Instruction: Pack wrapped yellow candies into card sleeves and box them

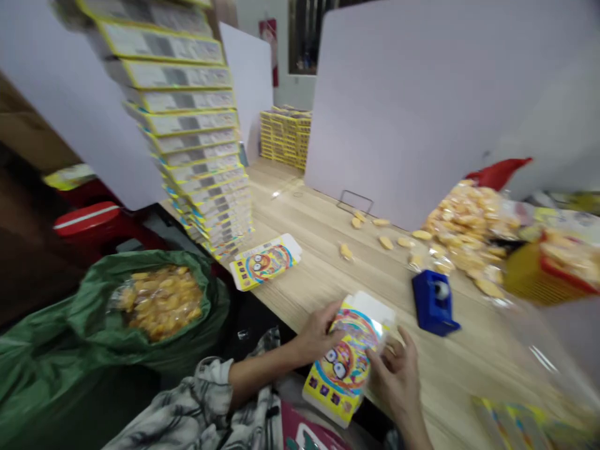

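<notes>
Yellow printed carton held at the edge of the wooden counter, between the left hand and right hand; fingers of both hands closed on its sides. Blue tape dispenser stands just beyond.

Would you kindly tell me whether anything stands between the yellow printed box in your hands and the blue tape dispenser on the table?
Nothing visible does: only the wooden tabletop lies between the yellow printed box and the blue tape dispenser.
</notes>
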The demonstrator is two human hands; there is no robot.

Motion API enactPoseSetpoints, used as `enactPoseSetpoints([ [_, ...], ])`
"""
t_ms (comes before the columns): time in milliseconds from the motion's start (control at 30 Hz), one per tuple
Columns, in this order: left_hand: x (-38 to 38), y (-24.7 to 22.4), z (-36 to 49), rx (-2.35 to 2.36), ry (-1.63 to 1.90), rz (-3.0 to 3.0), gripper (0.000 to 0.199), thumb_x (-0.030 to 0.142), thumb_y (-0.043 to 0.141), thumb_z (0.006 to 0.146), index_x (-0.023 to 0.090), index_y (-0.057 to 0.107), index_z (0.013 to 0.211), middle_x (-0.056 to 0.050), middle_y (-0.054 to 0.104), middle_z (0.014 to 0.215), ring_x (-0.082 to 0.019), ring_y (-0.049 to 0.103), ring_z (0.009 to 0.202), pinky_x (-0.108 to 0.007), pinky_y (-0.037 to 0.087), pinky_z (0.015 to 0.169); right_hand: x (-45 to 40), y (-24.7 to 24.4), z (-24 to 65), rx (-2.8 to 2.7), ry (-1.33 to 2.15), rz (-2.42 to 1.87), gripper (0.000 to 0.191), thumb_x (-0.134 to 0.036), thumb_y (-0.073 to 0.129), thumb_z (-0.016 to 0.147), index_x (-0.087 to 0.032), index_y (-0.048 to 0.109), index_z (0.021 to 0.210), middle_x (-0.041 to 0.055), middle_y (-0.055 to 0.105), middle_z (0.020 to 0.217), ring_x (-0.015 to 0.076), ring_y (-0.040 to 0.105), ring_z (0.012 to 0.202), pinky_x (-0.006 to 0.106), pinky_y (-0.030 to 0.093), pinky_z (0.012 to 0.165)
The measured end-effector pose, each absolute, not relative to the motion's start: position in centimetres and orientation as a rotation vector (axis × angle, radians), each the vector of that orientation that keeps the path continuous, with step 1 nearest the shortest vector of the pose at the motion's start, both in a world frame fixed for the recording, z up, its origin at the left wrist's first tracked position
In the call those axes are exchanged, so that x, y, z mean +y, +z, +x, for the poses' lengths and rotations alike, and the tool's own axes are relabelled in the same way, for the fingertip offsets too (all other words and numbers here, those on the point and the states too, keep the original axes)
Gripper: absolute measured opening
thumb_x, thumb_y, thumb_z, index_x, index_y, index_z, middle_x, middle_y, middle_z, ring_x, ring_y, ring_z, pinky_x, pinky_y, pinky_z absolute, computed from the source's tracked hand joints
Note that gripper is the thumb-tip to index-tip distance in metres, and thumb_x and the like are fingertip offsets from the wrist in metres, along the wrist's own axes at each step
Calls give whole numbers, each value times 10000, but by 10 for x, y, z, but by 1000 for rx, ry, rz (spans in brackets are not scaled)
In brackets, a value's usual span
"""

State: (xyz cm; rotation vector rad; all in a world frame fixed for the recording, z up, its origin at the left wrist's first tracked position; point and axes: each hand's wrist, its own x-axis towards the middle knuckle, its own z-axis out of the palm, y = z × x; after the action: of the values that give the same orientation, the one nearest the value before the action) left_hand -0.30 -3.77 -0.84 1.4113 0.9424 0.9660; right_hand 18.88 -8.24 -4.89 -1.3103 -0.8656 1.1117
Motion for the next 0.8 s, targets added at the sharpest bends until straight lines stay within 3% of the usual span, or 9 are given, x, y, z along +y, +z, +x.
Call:
enactPoseSetpoints([
  [100,-41,-16,-8,741,826,1230,726,303,638,802,228,296,1438,-102,614,1208,-225,630,988,-327,521,822,-89,-53,192,-1033,1167,-1228,750,-392,758,708,-254,408,1357,84,655,1053,208,661,784,345,560,701],
  [200,-37,-23,-11,651,685,1110,746,316,685,776,252,302,1413,-105,597,1215,-222,642,962,-339,524,811,-91,-56,201,-1131,1172,-1279,574,-419,692,775,-228,505,1284,55,662,926,184,621,714,308,526,651],
  [300,-30,-26,-11,691,644,1094,595,310,724,736,233,450,1259,-75,618,1136,-190,643,890,-304,517,759,-90,-55,207,-1153,1148,-1301,421,-423,654,805,-219,584,1166,21,635,815,173,586,686,279,486,617],
  [433,-15,-26,-4,861,751,1270,216,344,643,785,153,603,876,-19,611,793,-129,578,717,-223,442,625,-81,-49,209,-1163,1091,-1304,253,-409,656,799,-194,672,931,43,646,847,188,587,761,280,468,671],
  [500,-5,-24,-1,865,855,1347,220,322,667,741,133,577,671,-10,566,731,-116,540,694,-217,416,614,-75,-44,208,-1145,1117,-1261,214,-394,683,775,-188,678,832,69,658,941,209,598,847,295,472,732],
  [567,2,-21,2,841,890,1353,248,289,701,680,132,531,594,5,527,683,-101,510,652,-212,398,595,-71,-39,206,-1070,1164,-1206,199,-371,719,743,-195,655,811,63,659,921,205,607,840,298,477,737],
  [700,6,-13,3,887,828,1275,277,225,726,620,158,524,798,60,494,649,-70,473,564,-185,360,540,-70,-27,204,-930,1256,-1141,414,-342,776,676,-239,598,1035,10,647,828,184,608,791,304,487,743],
  [800,6,-8,0,840,746,1265,389,229,745,597,158,548,924,55,517,689,-78,504,596,-191,390,571,-71,-23,205,-952,1375,-1162,331,-374,761,683,-213,641,946,18,641,813,188,601,772,304,485,733],
])
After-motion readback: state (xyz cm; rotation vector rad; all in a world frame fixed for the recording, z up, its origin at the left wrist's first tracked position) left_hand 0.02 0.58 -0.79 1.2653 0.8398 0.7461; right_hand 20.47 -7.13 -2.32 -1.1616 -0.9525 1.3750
